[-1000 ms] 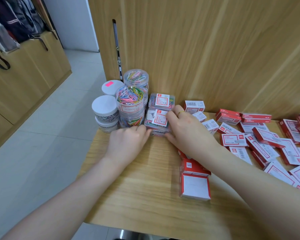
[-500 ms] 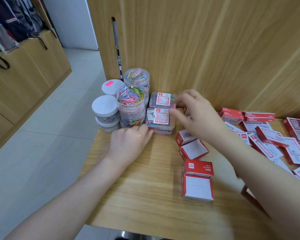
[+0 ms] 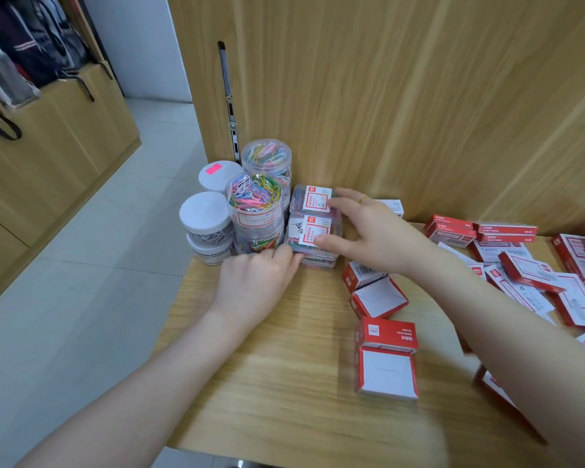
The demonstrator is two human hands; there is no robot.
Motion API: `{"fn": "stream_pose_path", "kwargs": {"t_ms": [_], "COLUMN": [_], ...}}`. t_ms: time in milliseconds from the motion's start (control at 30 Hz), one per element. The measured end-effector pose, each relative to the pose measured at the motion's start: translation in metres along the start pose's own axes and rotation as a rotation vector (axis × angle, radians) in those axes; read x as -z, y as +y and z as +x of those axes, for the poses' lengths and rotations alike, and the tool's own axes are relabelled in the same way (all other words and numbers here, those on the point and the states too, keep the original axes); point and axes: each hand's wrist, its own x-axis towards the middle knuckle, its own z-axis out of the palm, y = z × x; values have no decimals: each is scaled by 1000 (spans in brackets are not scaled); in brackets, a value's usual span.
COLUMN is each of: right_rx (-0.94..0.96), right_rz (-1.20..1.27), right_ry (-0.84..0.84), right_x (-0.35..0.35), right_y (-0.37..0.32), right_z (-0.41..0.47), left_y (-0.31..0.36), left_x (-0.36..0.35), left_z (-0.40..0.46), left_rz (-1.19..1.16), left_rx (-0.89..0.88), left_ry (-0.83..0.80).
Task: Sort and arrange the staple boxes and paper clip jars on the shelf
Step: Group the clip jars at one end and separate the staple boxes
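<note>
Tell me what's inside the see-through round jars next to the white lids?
The see-through round jars are full of colourful paper clips: pink, yellow, green and blue. A label hides part of the front jar's side, and the left hand covers the bottom edge.
</note>
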Motion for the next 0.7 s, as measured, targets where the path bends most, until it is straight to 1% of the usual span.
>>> {"fn": "stream_pose_path", "kwargs": {"t_ms": [233,333,533,633,700], "right_rx": [44,41,0,0,-3], "right_rz": [-182,-231,-217,-232,-173], "right_ry": [-57,-30,26,12,95], "right_x": [-2,-10,-17,-13,-2], "right_y": [-8,-10,-13,-12,-6], "right_z": [-21,-20,-18,-20,-27], "left_y": [-3,-3,-3,-2,-3], "left_x": [-3,-5,-4,1,7], "left_z": [-5,-6,-4,-3,-4], "left_rz": [16,-11,-63,-116,-193], "left_rx": [-36,-50,-43,-28,-22], "left_ry": [6,9,-36,-59,-65]}}
